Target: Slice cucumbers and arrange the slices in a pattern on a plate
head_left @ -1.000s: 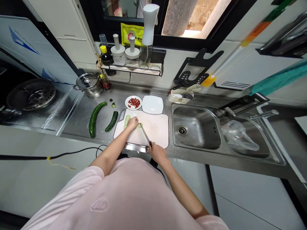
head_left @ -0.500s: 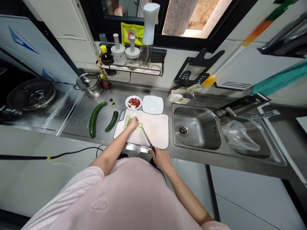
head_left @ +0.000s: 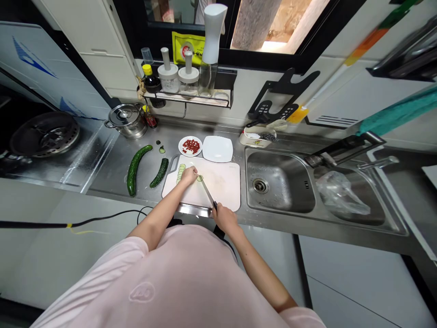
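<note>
My right hand (head_left: 225, 218) is wrapped round the dark handle of a knife (head_left: 209, 194). Its blade slants up and left across a white cutting board (head_left: 221, 182), the tip at a pale cucumber slice (head_left: 200, 178). Just left of that slice, my left hand (head_left: 189, 175) is curled over the board with the fingers pressed together; what they hold, if anything, is hidden. Several overlapping cucumber slices (head_left: 181, 171) lie in a row by the left wrist, partly covered. A short cut cucumber (head_left: 159, 173) rests beside the board, with a longer whole cucumber (head_left: 137, 169) farther left.
Behind the board stand a plate of chopped red pieces (head_left: 182, 148) and a white square plate (head_left: 217, 149). Cucumber ends (head_left: 161, 149) lie on the steel counter. A lidded pot (head_left: 128, 123) is at the back left, a sink (head_left: 282, 182) to the right. Above hangs a spice rack (head_left: 191, 97).
My right hand and the knife have shifted slightly up and left, bringing the blade over the cucumber slice. My left hand stays nearly in place.
</note>
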Motion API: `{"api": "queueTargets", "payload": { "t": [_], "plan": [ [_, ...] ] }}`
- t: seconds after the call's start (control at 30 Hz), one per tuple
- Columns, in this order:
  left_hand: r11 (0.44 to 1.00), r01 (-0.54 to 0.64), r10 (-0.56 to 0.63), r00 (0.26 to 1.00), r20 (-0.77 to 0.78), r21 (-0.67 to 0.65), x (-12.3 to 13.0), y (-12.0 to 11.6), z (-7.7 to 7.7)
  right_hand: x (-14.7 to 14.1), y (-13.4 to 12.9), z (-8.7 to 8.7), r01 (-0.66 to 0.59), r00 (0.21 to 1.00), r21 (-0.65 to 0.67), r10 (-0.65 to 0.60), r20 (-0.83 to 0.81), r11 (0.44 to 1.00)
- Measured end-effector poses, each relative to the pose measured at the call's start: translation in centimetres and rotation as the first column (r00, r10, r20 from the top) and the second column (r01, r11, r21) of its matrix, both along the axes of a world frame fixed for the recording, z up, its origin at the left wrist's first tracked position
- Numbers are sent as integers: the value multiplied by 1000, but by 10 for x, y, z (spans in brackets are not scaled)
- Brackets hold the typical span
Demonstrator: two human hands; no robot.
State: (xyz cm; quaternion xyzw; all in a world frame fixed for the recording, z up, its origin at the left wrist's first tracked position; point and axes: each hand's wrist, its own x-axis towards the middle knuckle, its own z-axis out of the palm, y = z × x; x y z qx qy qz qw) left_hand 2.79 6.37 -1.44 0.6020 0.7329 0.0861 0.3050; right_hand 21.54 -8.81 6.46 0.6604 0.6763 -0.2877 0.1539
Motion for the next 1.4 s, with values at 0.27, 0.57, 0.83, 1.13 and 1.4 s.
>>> {"api": "queueTargets", "payload": {
  "t": [0.27, 0.57, 0.83, 1.13, 1.4],
  "plan": [
    [1000, 9, -9, 1000, 12, 18, -1, 0, -2, 0, 2, -2, -5, 1000, 22, 5, 0, 1000],
    [1000, 5, -5, 1000, 2, 6, 0, 0, 0, -2, 1, 0, 4, 1000, 8, -4, 10, 1000],
    [1000, 9, -9, 1000, 13, 17, 0, 1, -2, -1, 2, -1, -4, 1000, 19, 4, -3, 1000],
    [1000, 12, -12, 1000, 13, 22, -1, 0, -4, -2, 2, -3, 3, 1000, 28, -3, 0, 1000],
    [1000, 7, -8, 1000, 16, 20, 0, 0, -4, 7, -12, 0, 11, 1000, -12, -11, -5, 1000]
  ]
}}
